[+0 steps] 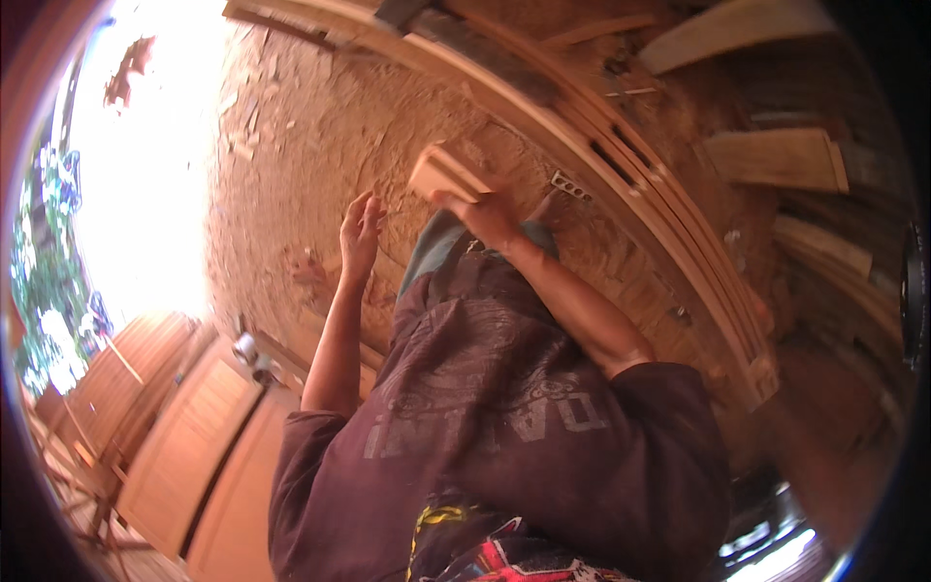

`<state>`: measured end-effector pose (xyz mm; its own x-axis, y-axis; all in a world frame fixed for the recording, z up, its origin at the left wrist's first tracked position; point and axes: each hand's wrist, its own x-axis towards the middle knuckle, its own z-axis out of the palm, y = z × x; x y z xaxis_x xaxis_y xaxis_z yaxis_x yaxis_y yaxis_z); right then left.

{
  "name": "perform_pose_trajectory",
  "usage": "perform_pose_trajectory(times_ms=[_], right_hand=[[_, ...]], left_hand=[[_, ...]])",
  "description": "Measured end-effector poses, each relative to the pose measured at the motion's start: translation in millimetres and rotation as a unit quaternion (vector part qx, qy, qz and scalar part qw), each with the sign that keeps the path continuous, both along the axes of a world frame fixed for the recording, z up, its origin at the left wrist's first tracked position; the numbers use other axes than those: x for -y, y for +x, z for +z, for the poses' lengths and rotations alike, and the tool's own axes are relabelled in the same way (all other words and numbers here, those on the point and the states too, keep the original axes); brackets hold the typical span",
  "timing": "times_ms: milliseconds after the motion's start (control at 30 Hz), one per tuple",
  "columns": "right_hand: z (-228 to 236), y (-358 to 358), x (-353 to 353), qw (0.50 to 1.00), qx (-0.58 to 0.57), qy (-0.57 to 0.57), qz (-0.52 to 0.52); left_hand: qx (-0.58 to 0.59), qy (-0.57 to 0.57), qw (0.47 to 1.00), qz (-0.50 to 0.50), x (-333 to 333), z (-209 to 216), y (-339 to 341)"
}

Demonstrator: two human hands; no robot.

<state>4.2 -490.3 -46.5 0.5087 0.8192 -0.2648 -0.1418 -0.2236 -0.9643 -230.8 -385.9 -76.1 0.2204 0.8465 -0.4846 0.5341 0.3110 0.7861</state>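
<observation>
A pale wooden block (434, 175) with a long groove or step along it is in my right hand (488, 215), fingers wrapped around its near end. The block is held in front of my legs, above the dusty ground. To its left, my left hand (362, 231) is raised with nothing in it, its fingers loosely stretched out and apart from the block. Slight motion blur softens both hands.
Long stacked wooden beams (635, 184) curve across the right side, with a perforated piece (570, 184) beside them. Loose boards (776, 160) lie beyond. Wood shavings cover the ground (301, 126). Wooden panels (199, 427) and a grey cylindrical item (247, 349) are at lower left.
</observation>
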Motion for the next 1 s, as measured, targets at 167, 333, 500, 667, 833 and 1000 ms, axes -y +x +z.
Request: perform_pose_trajectory(times_ms=[167,333,500,667,833,1000], right_hand=[[-106,2,-5,0.991,-0.048,-0.118,-0.039],[-186,30,14,0.959,0.045,-0.273,-0.066],[-231,79,21,0.976,-0.017,-0.207,-0.066],[-225,76,11,0.975,-0.011,-0.206,-0.082],[-251,81,13,0.969,0.008,-0.246,-0.001],[-204,74,0,0.958,0.132,-0.255,-0.006]], left_hand=[[-0.064,-0.109,0.991,0.049,32,-12,-70],[-0.075,-0.200,0.963,0.165,77,-23,-109],[-0.016,-0.268,0.935,0.232,88,-34,-112],[0.025,-0.285,0.928,0.241,59,-27,-100],[0.013,-0.285,0.939,0.191,16,-22,-91],[0.011,-0.256,0.952,0.169,-17,-12,-87]])
